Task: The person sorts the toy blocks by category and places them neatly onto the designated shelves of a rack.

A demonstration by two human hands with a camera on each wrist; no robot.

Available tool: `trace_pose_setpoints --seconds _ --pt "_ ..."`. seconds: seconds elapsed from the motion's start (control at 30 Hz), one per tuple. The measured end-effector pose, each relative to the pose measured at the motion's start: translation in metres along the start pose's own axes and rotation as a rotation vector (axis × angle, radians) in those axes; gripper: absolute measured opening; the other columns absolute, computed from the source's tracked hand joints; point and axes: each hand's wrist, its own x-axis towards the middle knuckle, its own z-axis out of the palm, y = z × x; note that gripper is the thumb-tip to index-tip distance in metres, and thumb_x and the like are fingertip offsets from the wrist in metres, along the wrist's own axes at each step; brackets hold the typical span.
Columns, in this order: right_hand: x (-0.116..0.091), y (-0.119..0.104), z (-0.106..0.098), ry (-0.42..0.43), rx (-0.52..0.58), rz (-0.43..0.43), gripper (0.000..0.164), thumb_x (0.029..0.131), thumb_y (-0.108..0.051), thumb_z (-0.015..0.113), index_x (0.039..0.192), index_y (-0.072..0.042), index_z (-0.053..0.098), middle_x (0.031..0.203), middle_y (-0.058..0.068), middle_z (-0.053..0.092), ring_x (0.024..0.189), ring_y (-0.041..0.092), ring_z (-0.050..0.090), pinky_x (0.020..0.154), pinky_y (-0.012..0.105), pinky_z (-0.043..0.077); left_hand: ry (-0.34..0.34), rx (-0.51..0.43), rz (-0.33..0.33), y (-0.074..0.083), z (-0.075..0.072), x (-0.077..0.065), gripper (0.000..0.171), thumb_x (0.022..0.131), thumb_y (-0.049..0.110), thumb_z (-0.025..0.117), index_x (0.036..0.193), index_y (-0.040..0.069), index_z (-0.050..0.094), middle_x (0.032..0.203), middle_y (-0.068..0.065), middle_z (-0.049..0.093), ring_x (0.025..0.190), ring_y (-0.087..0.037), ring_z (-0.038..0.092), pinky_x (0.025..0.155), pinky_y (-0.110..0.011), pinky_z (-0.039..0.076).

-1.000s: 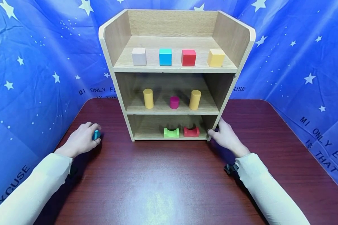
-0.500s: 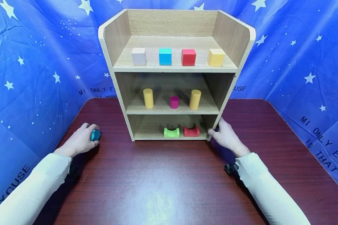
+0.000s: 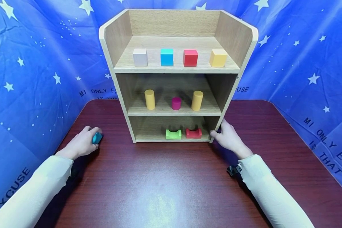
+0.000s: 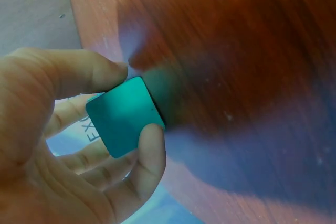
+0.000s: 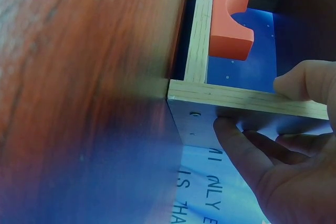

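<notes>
My left hand is at the left of the table, low over the wood. It pinches a teal block between thumb and fingers; the left wrist view shows a square, round-cornered face of the block. My right hand grips the lower right side panel of a wooden shelf unit. In the right wrist view the thumb lies over the panel's edge, and the fingers are against its outer face. Near that hand, on the bottom shelf, stand a red notched block and a green notched block.
White, blue, red and yellow cubes line the top shelf. On the middle shelf, a short magenta cylinder stands between two yellow cylinders. A blue starred cloth surrounds the dark wood table.
The teal block has turned a little within my left hand and more of it shows in the head view. The left fingers have shifted slightly. My right hand stays on the shelf panel.
</notes>
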Motion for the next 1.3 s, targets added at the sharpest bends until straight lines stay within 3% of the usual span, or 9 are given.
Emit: trace_pose_setpoints --seconds 0.77,1.3 --pt "0.000 0.001 0.000 -0.002 -0.008 0.008 0.045 0.083 -0.012 0.061 0.123 0.001 0.045 0.102 0.019 0.063 0.100 0.031 0.057 0.087 0.047 0.044 0.003 0.006 0.021 0.002 0.001 0.001 0.051 0.078 0.007 0.069 0.124 0.010 0.049 0.111 -0.025 0.043 0.089 -0.042 0.056 0.075 -0.061 0.047" --pt "0.000 0.000 0.000 -0.011 -0.003 0.022 0.045 0.084 -0.013 0.061 0.123 0.000 0.044 0.102 0.019 0.063 0.098 0.030 0.057 0.085 0.046 0.044 0.063 0.046 0.163 0.035 0.003 0.001 0.053 0.073 0.003 0.071 0.123 0.012 0.053 0.105 -0.017 0.050 0.086 -0.034 0.057 0.070 -0.053 0.050"
